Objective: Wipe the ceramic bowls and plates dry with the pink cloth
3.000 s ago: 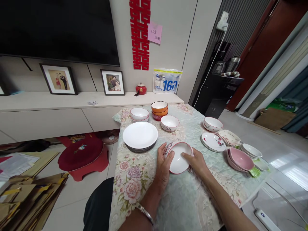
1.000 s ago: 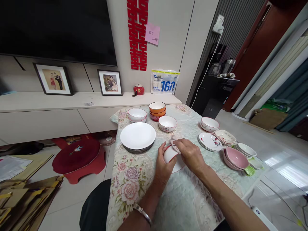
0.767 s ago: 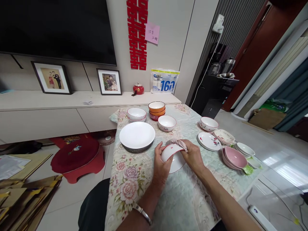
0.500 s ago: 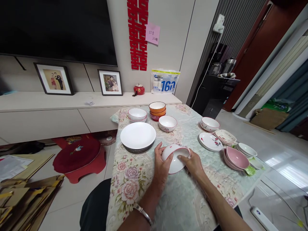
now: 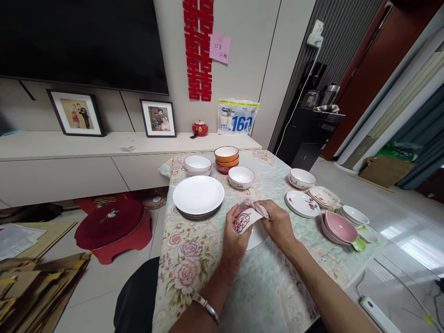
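Note:
My left hand (image 5: 236, 236) is closed around a white bowl (image 5: 247, 219) with a red rim and a red blossom pattern, held tilted over the table. My right hand (image 5: 277, 224) grips a pale pinkish cloth (image 5: 258, 206) and presses it over the bowl's far rim. Under the hands shows part of a round white dish (image 5: 257, 237); the hands and bowl hide the rest of it. Left of the hands is a stack of plates with a large white plate (image 5: 199, 195) on top. Just behind the hands stands a white bowl (image 5: 242, 178) with a red rim.
Farther back are stacked white bowls (image 5: 197, 164) and orange bowls (image 5: 226, 155). To the right stand small flowered plates (image 5: 303, 204), another flowered bowl (image 5: 302, 178), square dishes (image 5: 324, 197), pink bowls (image 5: 342, 226) and small white bowls (image 5: 355, 215). A red stool (image 5: 113, 226) is left of the table.
The bowl has been turned, so its patterned outside now faces me. The cloth, not visible before, shows in my right hand, which has moved up to the bowl's rim.

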Tool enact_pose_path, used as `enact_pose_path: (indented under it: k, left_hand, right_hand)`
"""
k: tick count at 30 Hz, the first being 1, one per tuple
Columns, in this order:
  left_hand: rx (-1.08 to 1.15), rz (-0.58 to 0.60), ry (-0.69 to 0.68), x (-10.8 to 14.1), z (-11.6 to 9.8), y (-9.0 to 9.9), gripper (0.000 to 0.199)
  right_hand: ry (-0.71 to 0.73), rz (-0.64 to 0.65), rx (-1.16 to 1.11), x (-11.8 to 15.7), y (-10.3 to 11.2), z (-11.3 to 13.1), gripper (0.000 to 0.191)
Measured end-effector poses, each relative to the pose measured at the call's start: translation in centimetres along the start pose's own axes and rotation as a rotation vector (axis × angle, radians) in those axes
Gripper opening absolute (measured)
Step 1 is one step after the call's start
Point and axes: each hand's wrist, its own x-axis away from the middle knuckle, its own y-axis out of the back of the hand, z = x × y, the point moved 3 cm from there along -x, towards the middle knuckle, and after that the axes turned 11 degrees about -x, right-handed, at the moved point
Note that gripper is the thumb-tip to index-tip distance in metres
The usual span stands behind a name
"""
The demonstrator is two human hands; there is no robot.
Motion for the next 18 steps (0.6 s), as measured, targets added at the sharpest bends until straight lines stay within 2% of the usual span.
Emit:
enact_pose_path:
  k: [4,7,9,12,14,16,18]
  left_hand:
    - [0.022,-0.055,0.050,-0.1,0.8,0.4,0.067]
    - [0.067,-0.062,0.109,-0.1,1.3,0.5,0.067]
    - [0.122,-0.063,0.152,-0.1,1.4,0.5,0.066]
    - [0.265,-0.046,0.215,-0.2,1.1,0.2,0.063]
    - [0.377,-0.019,0.266,-0.3,0.7,-0.1,0.063]
    - [0.443,-0.007,0.288,-0.4,0.5,-0.3,0.061]
    - [0.470,0.011,0.303,-0.3,0.5,-0.5,0.057]
  right_hand:
    - [-0.376,-0.080,-0.165,1.1,-0.8,-2.9,0.020]
    - [-0.573,-0.074,-0.293,2.3,-1.4,-3.8,0.029]
    - [-0.659,-0.019,-0.399,3.2,-1.9,-3.9,0.038]
    - [-0.787,0.130,-0.571,4.4,-2.2,-3.8,0.045]
    - [-0.807,0.145,-0.653,4.7,-1.5,-3.7,0.048]
    - [-0.751,0.033,-0.662,4.5,-0.1,-3.6,0.050]
    - [-0.639,-0.098,-0.570,3.9,1.8,-3.2,0.052]
